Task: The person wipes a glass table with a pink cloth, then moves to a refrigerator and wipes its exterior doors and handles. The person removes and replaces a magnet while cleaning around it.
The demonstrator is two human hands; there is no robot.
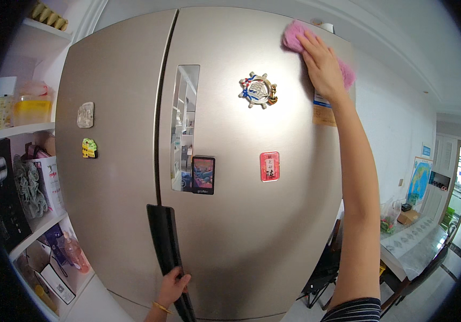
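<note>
My right hand (322,66) presses a fluffy pink cloth (296,37) flat against the upper right corner of the refrigerator's right door (222,225). The cloth bulges out on both sides of the hand, and part of it lies hidden beneath the palm. Low at the seam between the two doors, my left hand (174,283) has its fingers curled on the black door handle (162,237). A gold-coloured bracelet (162,308) circles that wrist. Between the hands, the brushed metal door carries a ship's-wheel magnet (258,90), a red magnet (270,166) and a dark picture magnet (203,175).
Paper labels (324,114) stick to the door below my right wrist. Two more magnets are on the left door (113,201). Stocked white shelves (25,132) stand at left. At right are a covered table (415,245), a chair (419,277) and a folded black frame (319,277).
</note>
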